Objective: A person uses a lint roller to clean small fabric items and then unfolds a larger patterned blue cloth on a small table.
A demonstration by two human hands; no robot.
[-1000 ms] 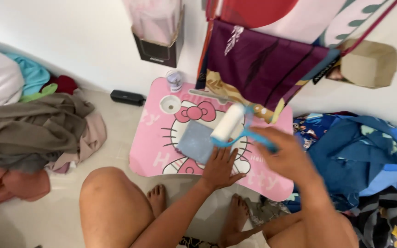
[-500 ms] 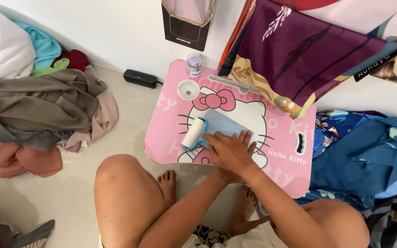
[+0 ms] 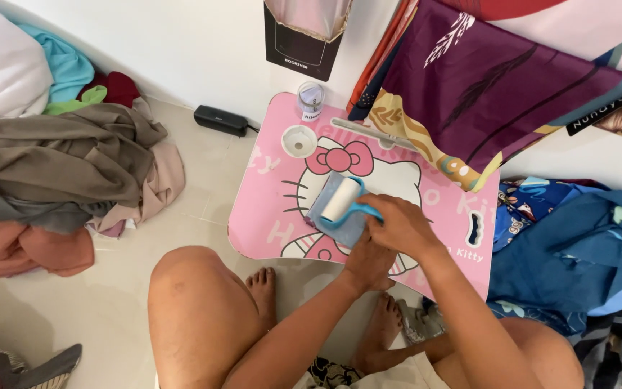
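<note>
Since half a second ago, the lint roller (image 3: pixel 342 199) has come off the left end of the blue cloth pad (image 3: pixel 340 216) and now lies across its middle, white drum angled toward the far edge of the tabletop (image 3: pixel 268 216). My right hand (image 3: pixel 399 228) has swung in and taken the roller's blue handle: that grip is closed around it, fingers curled over the top. My left hand (image 3: pixel 368 263) sits lower, palm down at the near end of the pad, mostly hidden under my right wrist, so I cannot tell whether that grip is flat or curled.

The pad lies at the centre of the pink cartoon-cat tabletop. Toward the far left corner there is a round white cup recess (image 3: pixel 299 141), with a small clear jar (image 3: pixel 310 101) just beyond it at the far edge. A purple patterned cloth (image 3: pixel 491 86) hangs over the far right corner. Piled clothes (image 3: pixel 59 173) lie on the floor well off the left edge.
</note>
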